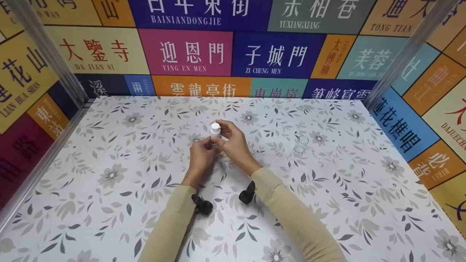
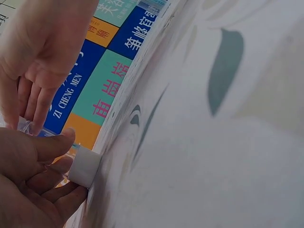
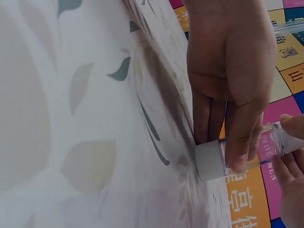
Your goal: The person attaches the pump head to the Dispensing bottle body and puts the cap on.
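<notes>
A small clear bottle (image 3: pixel 262 151) stands upright, with a white base (image 3: pixel 209 161) at its lower end and a white top (image 1: pixel 215 127). My left hand (image 1: pixel 202 155) grips it low down, thumb and fingers around the clear part just above the base, as the left wrist view shows (image 2: pixel 85 166). Higher up, my right hand (image 1: pixel 236 143) pinches the white top between thumb and fingers (image 3: pixel 283 166). In the left wrist view the right hand (image 2: pixel 47 52) reaches in from above and partly hides that upper end. The base appears to touch the tabletop.
A small clear cup-like piece (image 1: pixel 301 145) sits on the table to the right of my hands. The table (image 1: pixel 145 218) wears a white cover with grey leaves and flowers. Panels with colourful lettering (image 1: pixel 185 52) rise along the back and both sides.
</notes>
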`<state>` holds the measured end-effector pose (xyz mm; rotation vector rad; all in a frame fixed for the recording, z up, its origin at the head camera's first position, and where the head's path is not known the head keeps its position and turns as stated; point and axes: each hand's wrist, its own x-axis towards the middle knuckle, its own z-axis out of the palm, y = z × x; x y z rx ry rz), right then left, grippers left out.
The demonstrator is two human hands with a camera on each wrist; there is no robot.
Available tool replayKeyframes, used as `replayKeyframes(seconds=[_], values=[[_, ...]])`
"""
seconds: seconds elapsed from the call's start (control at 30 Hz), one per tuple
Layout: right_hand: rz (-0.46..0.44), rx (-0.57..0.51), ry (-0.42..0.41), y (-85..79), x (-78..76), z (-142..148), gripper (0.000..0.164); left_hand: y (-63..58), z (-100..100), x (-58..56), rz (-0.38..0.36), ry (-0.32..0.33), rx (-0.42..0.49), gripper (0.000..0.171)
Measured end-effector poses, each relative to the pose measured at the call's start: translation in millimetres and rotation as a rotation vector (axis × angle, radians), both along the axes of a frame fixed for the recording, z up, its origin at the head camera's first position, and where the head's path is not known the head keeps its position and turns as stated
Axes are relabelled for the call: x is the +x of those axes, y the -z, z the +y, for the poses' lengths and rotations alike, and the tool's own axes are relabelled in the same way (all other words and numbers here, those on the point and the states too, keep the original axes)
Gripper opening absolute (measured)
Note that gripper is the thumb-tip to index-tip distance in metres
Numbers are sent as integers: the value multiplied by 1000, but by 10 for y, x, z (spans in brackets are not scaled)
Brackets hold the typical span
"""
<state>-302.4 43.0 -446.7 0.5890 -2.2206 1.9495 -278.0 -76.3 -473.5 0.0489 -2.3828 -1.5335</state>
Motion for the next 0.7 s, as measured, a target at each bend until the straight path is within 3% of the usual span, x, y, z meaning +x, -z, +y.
replayKeyframes(seconds=[0.47,0.7], values=[[-39,-63,37,55,17,-23,57,3,5,-2,-22,-12,-4,18],[28,-155,3,53,31,-19,45,-25,7,5,-38,21,46,21]])
